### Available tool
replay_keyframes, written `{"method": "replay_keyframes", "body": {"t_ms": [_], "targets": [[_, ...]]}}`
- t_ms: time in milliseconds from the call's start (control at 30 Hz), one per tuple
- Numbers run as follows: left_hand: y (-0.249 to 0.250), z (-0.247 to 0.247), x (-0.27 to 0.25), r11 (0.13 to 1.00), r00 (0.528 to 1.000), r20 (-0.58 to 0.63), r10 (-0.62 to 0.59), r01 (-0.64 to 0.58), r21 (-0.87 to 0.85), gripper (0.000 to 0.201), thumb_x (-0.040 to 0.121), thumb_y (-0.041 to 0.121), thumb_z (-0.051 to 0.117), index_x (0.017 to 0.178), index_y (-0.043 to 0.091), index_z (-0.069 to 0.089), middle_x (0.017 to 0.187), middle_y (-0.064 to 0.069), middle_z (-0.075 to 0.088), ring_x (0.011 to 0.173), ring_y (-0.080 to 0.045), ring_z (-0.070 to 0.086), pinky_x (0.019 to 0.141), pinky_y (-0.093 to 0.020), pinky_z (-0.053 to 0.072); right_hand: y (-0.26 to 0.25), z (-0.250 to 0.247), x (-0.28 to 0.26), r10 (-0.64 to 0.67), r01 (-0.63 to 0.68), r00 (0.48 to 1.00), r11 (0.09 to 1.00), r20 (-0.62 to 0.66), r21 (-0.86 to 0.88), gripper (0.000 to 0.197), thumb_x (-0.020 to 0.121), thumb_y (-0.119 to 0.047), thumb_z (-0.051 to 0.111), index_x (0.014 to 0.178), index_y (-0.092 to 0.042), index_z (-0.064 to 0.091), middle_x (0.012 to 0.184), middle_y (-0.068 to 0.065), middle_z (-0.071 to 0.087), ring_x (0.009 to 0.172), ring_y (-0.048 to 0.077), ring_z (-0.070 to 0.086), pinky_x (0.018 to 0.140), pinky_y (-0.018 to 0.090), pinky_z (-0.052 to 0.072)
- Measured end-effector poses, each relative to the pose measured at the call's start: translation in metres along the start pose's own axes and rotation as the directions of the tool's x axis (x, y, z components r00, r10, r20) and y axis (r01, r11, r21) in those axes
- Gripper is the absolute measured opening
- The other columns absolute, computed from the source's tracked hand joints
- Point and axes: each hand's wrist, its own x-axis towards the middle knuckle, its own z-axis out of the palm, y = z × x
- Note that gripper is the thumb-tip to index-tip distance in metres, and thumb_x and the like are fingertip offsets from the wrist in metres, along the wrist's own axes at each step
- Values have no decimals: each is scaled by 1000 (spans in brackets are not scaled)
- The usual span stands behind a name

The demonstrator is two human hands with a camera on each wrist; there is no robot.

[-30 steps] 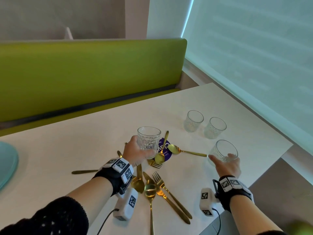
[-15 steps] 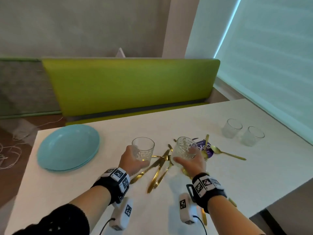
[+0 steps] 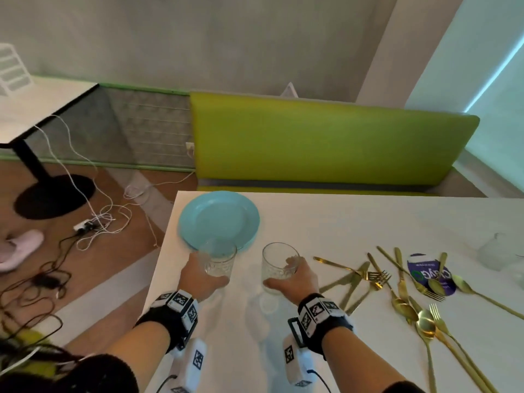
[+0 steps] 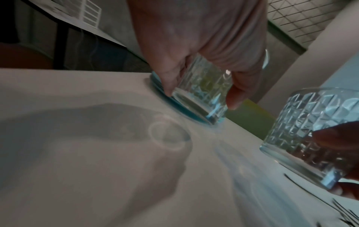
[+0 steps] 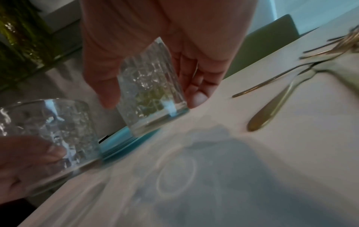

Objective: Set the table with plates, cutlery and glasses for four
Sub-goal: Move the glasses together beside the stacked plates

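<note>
Here, in the head view, the left hand (image 3: 202,279) grips one glass (image 3: 217,259) and the right hand (image 3: 295,280) grips a second glass (image 3: 279,263), both held above the white table (image 3: 326,222). Just beyond the left grip sits a stack of blue plates (image 3: 218,217), close to the table's left edge; bare tabletop lies between and beneath the two grips. Right of the right grip, gold cutlery (image 3: 402,290) lies scattered.

From the left wrist, thumb and fingers (image 4: 236,98) curl round the glass, its base clear of the surface, the plate rim right behind.

From the right wrist, fingers wrap the tilted glass; a spoon (image 5: 272,109) lies nearby on its right.
</note>
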Motion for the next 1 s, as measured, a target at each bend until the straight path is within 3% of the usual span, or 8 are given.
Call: {"method": "replay_keyframes", "body": {"t_ms": [133, 233, 400, 467, 533, 667, 867, 1000], "targets": [[-29, -19, 4, 996, 997, -12, -70, 69, -64, 79, 61, 16, 83, 128, 10, 43, 128, -10, 54, 117, -28, 53, 85, -27, 38, -16, 32, -2, -34, 36, 997, 999, 76, -27, 78, 56, -35, 86, 122, -16, 50, 121, 1, 59, 114, 18, 55, 96, 28, 47], [-43, -27, 7, 988, 994, 25, -107, 109, -107, 89, 54, 18, 82, 133, 14, 40, 130, -6, 53, 119, -27, 52, 87, -27, 40, -24, 51, -4, -52, 59, 991, 997, 126, -49, 79, 56, -36, 86, 123, -17, 49, 121, 0, 58, 114, 17, 55, 97, 28, 47], [-69, -29, 26, 980, 992, 41, -122, 127, -156, 103, 31, 35, 77, 127, 21, 43, 121, -3, 55, 109, -25, 56, 93, -46, 51, -31, 72, -5, -52, 61, 985, 997, 162, -53, 79, 56, -34, 86, 124, -17, 48, 121, 0, 59, 114, 17, 55, 96, 27, 48], [-72, -30, 28, 986, 995, 35, -97, 101, -130, 99, 34, 35, 77, 126, 17, 46, 120, -3, 57, 108, -26, 57, 94, -44, 50, -33, 78, -5, -54, 64, 984, 997, 167, -51, 78, 57, -33, 86, 124, -17, 48, 121, -1, 59, 113, 17, 56, 95, 26, 48], [-67, -33, 24, 991, 997, 22, -69, 71, -117, 93, 47, 24, 82, 130, 12, 43, 124, -1, 53, 116, -27, 54, 99, -39, 46, -35, 84, -4, -54, 63, 984, 997, 168, -49, 78, 57, -32, 86, 123, -17, 48, 121, -1, 59, 113, 17, 56, 95, 25, 48], [-69, -32, 27, 976, 996, 17, -86, 87, -198, 92, 57, 6, 82, 137, 13, 38, 135, -8, 49, 125, -26, 49, 104, -39, 42, -38, 91, -1, -50, 56, 985, 998, 164, -31, 78, 58, -31, 86, 124, -17, 47, 121, -1, 59, 113, 16, 56, 94, 24, 48], [-74, -29, 35, 967, 995, 7, -97, 96, -235, 100, 43, 27, 78, 135, 22, 39, 135, -3, 51, 124, -24, 51, 105, -43, 43, -41, 97, 3, -47, 46, 989, 999, 140, 12, 76, 58, -27, 86, 123, -19, 47, 121, -3, 60, 112, 16, 57, 95, 26, 48], [-73, -25, 36, 966, 993, -13, -114, 107, -235, 102, 39, 32, 77, 133, 25, 40, 132, -2, 53, 120, -24, 53, 103, -43, 45, -43, 100, 5, -62, 64, 988, 998, 144, -8, 76, 60, -28, 84, 124, -20, 46, 122, -3, 58, 114, 17, 56, 95, 26, 48]]}}
